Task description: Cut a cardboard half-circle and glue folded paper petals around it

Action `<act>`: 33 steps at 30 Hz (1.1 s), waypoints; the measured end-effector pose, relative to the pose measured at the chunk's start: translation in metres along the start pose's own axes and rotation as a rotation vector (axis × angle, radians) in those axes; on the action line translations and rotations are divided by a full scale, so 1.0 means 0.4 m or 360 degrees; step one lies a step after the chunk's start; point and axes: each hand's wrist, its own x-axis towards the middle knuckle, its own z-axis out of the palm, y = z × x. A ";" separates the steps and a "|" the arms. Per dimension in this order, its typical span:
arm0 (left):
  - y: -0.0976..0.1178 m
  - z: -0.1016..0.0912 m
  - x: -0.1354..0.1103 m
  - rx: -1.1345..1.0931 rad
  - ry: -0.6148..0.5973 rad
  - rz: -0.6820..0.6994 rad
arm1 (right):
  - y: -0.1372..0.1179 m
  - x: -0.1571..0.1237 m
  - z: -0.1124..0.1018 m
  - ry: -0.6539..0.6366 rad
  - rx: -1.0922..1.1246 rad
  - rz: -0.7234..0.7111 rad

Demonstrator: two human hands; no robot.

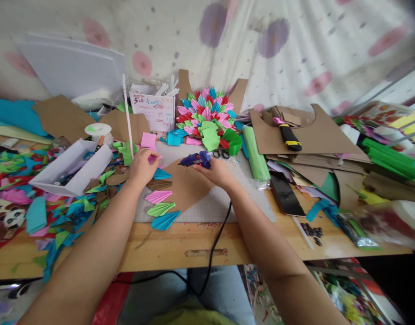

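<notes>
My right hand (216, 172) grips a blue hot glue gun (195, 160), nozzle pointing left, its black cord (217, 239) trailing off the table edge. My left hand (143, 165) pinches a small pink folded paper piece (154, 158) close to the gun's tip. Both hover over a brown cardboard shape (185, 187) lying on a grey mat (210, 205). Folded paper petals in blue (161, 174), pink (157, 197), green (160, 209) and blue (164, 221) line the cardboard's left edge.
A many-coloured paper flower fan (205, 115) stands behind. A white paper tray (72, 167) and paper scraps (41, 212) lie left. Scissors (221, 154), a green roll (256, 158), stacked cardboard (309, 135) with a yellow-black knife (288, 137) lie right. The wooden table edge (193, 253) is near.
</notes>
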 end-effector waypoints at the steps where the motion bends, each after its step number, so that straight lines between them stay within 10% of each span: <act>1: 0.000 0.000 0.000 -0.0002 0.0002 0.0004 | 0.007 -0.001 -0.010 0.0045 0.0030 0.0030; 14: 0.001 0.001 -0.003 -0.0012 -0.0018 0.0091 | 0.244 -0.041 -0.063 0.0438 0.0554 0.0509; 25: 0.006 0.003 -0.002 -0.0062 -0.0053 0.0122 | 0.264 -0.071 -0.038 0.0425 0.0219 0.0676; 33: 0.011 0.011 -0.005 -0.0055 -0.0109 0.0203 | 0.188 -0.063 -0.102 0.1146 -0.0112 0.0048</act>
